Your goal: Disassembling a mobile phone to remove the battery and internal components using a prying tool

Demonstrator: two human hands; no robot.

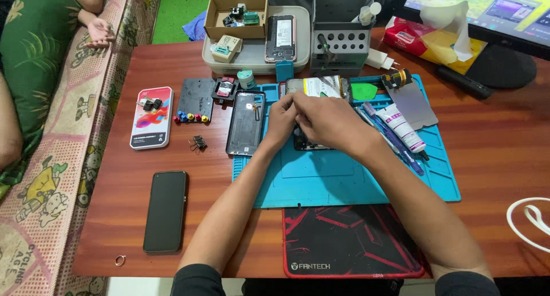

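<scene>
Opened phone (312, 89) flat on the blue mat, insides up, lower part under both hands.

One black phone (165, 211), one back cover (246, 123), two mats (355, 181), one tube (400, 127).

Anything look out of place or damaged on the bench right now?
Nothing looks spilled or broken. The phone under both hands is opened up, its back cover lying beside it. A small ring sits near the table's front edge.

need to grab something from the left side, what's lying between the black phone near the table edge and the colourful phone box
In the head view, only bare wooden table lies between the black phone and the colourful phone box; black binder clips sit just off to the right.
</scene>
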